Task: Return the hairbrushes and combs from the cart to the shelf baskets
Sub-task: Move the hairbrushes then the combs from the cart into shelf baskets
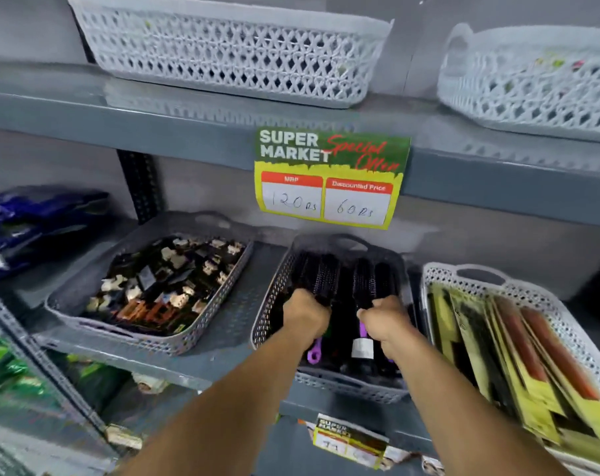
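A grey perforated basket [274, 290] stands in the middle of the shelf and holds several black round hairbrushes. My left hand [305, 312] is shut on a black round hairbrush [317, 273] whose purple handle end [314, 353] sticks out below the wrist. My right hand [382, 317] grips another black round hairbrush [364, 281] with a purple handle and a white label [362, 348]. Both hands are inside the basket, over the brushes lying there.
To the left stands a grey basket [68, 310] of small carded items. At the right a white basket [546, 304] holds yellow-carded combs. Two white lattice baskets [230, 60] sit on the upper shelf. A price sign [329, 176] hangs from that shelf's edge. Blue packets [34, 218] lie far left.
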Demonstrator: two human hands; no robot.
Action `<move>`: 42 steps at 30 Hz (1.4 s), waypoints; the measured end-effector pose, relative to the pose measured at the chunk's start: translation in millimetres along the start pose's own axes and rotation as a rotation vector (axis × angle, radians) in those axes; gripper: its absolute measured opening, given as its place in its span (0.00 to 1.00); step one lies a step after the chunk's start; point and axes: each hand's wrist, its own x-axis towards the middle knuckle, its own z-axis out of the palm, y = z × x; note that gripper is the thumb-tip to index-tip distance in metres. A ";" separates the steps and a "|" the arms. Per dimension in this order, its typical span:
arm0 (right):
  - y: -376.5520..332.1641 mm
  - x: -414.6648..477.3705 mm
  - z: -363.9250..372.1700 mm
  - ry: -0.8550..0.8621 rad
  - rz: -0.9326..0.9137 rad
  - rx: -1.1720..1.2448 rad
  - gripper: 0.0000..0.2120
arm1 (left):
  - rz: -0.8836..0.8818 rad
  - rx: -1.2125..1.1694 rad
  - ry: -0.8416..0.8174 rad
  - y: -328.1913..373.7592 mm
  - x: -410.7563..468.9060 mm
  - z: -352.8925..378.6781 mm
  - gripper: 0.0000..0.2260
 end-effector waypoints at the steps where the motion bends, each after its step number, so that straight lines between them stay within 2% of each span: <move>1: 2.1 0.3 2.5 0.005 0.001 -0.017 0.19 | -0.004 0.022 -0.005 -0.8 0.3 3.2 0.17; 5: 3.6 -1.2 9.8 -0.005 0.003 -0.164 0.27 | -0.003 0.085 0.000 0.6 -1.0 4.6 0.15; 8: 4.2 -0.7 10.2 -0.002 0.002 -0.261 0.24 | 0.008 0.123 0.003 -2.7 -0.8 3.9 0.14; 11: 6.9 -3.0 8.9 -0.004 -0.052 -0.418 0.28 | 0.042 0.142 0.013 -6.1 -1.9 2.0 0.13; 16: 11.4 -7.7 11.1 0.107 -0.189 -0.653 0.13 | 0.076 0.200 0.005 -6.3 0.5 -2.2 0.15; 20: 13.6 -10.3 6.7 0.239 -0.303 -0.872 0.10 | 0.111 0.292 -0.006 -5.3 1.5 -2.3 0.13; 28: 22.1 -8.9 0.5 0.272 -0.374 -0.853 0.09 | 0.120 0.492 -0.027 2.5 2.8 -3.7 0.08; 32: 24.8 -11.3 -2.9 0.277 -0.383 -0.843 0.12 | 0.146 0.468 0.040 -0.4 1.0 -9.3 0.06; 37: 27.6 -20.1 -6.7 0.284 -0.417 -0.805 0.21 | 0.238 0.422 0.056 -7.8 -10.5 -20.1 0.08; 42: 12.1 -35.8 -15.1 0.337 -0.508 -0.745 0.21 | 0.297 0.281 0.159 -13.7 -33.3 -55.4 0.10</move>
